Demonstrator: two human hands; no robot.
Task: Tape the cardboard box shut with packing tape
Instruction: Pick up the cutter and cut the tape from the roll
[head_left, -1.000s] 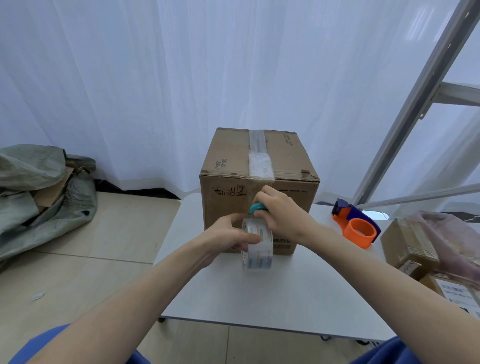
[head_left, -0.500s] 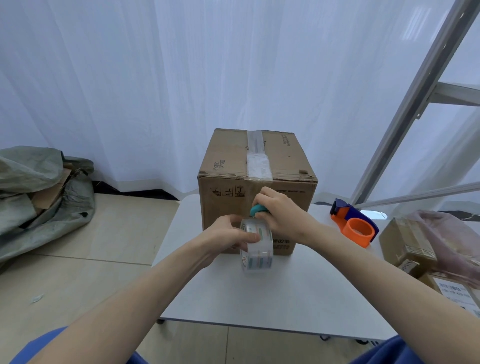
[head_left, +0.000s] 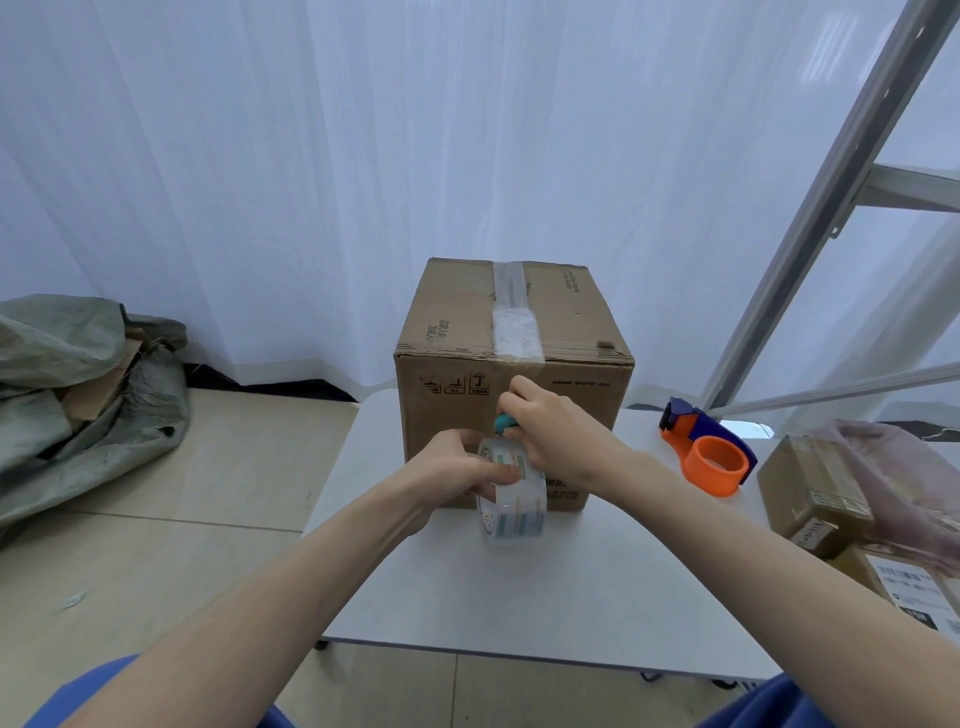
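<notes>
A brown cardboard box (head_left: 457, 332) stands on the white table (head_left: 519, 597), its flaps down, with a strip of clear tape (head_left: 514, 322) running along the top seam to the front edge. Against the box's front face, my left hand (head_left: 457, 467) holds a roll of clear packing tape (head_left: 517, 506) upright on the table. My right hand (head_left: 556, 431) is closed around a small teal tool (head_left: 503, 423) just above the roll, close to the box front. The tool's tip is hidden by my fingers.
An orange and blue tape dispenser (head_left: 709, 452) lies on the table right of the box. Small parcels (head_left: 815, 493) and a pinkish plastic bag (head_left: 904, 478) crowd the right edge. A grey sack (head_left: 78, 395) sits on the floor at left. A metal frame (head_left: 831, 208) slants at right.
Both hands stay on the tape roll and teal tool in front of the box, almost in the same place. The view has shifted slightly.
</notes>
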